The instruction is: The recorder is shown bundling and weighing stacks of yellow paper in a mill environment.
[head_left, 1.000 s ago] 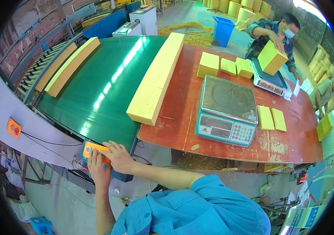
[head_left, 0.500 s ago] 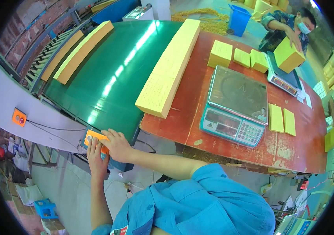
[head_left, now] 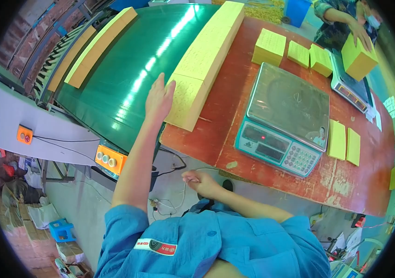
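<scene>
My left hand [head_left: 160,99] reaches over the green belt [head_left: 128,60] with its fingers stretched out. It is beside the near end of a long row of yellow blocks [head_left: 186,99], which look like stacked paper. Whether the fingertips touch the block, I cannot tell. The row lies along the seam between the belt and a red table [head_left: 197,146]. My right hand [head_left: 202,183] hangs low in front of my body, near the table's corner, fingers curled in with nothing visible in them. An orange button box [head_left: 111,160] sits left of my left forearm, untouched.
On the table stand a teal scale [head_left: 283,125], several smaller yellow stacks [head_left: 269,45] and thin yellow slabs [head_left: 337,139]. A co-worker's hand [head_left: 359,34] rests on a yellow block [head_left: 358,60] on a second scale [head_left: 349,88]. Another long yellow bar [head_left: 102,46] lies across the belt.
Both hands have left the orange button box. My left hand has moved up and right to the yellow row; my right hand has drawn back toward my body. The view has shifted slightly.
</scene>
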`<state>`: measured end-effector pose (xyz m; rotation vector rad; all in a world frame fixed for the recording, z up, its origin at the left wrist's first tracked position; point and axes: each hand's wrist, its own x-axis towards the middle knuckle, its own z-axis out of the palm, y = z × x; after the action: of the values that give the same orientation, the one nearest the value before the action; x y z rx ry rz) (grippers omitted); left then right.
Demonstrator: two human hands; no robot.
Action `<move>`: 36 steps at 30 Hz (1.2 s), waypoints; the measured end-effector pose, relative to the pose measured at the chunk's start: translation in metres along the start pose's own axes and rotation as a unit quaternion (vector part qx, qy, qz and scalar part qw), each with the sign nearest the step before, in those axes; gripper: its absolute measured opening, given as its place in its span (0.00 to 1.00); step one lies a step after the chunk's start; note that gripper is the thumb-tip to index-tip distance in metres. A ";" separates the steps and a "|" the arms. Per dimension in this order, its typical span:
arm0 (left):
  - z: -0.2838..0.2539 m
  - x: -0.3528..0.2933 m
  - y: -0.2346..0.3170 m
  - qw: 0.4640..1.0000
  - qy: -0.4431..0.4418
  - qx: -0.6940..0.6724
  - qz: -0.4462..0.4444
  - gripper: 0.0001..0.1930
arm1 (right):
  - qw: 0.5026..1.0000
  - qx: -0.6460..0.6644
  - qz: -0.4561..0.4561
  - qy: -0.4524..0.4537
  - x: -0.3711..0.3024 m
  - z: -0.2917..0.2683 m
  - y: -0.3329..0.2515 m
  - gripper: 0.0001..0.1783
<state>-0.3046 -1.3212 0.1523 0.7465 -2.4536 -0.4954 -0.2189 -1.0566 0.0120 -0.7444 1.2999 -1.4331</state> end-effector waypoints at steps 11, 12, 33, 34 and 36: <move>-0.006 -0.137 0.052 0.982 -0.153 0.068 0.086 0.26 | 0.866 0.493 -0.004 0.086 -0.013 -0.013 0.005 0.31; -0.012 -0.156 0.052 0.981 -0.159 0.059 0.095 0.26 | 0.853 0.519 -0.018 0.052 -0.022 -0.005 -0.002 0.31; 0.144 -0.057 0.299 0.349 -0.383 -0.844 -0.138 0.28 | 0.650 -0.563 -0.246 0.447 -0.158 -0.215 -0.277 0.40; 0.160 -0.057 0.300 0.340 -0.384 -0.839 -0.179 0.28 | 0.664 -0.561 -0.227 0.440 -0.158 -0.231 -0.279 0.38; 0.165 -0.066 0.306 0.362 -0.301 -0.834 -0.288 0.26 | 0.671 -0.571 -0.220 0.419 -0.155 -0.254 -0.277 0.38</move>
<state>-0.4762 -1.0119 0.1415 0.2763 -0.5493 -3.0838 -0.4822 -0.8563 0.2474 -1.3203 3.0451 -1.1956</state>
